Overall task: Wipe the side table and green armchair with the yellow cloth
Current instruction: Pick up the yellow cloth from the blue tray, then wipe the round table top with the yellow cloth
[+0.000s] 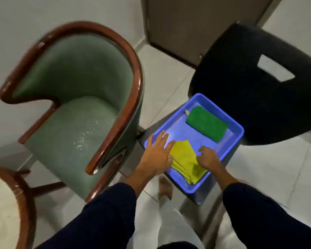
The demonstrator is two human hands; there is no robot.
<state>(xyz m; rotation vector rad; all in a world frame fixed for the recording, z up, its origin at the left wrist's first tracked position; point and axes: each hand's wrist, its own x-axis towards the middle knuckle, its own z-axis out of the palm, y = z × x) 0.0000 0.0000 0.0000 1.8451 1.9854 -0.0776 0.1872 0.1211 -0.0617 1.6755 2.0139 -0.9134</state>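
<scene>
A folded yellow cloth lies in the near half of a blue tray. My left hand rests flat with spread fingers on the cloth's left edge and the tray floor. On the cloth's right side my right hand has its fingers curled down onto the fabric. The green armchair with a glossy wooden frame stands to the left, with pale crumbs or droplets on its seat. A round side table with a wooden rim shows at the bottom left corner.
A folded green cloth lies in the tray's far half. The tray sits on a black chair at the right. A brown door is behind. My bare foot stands on the pale tiled floor between the chairs.
</scene>
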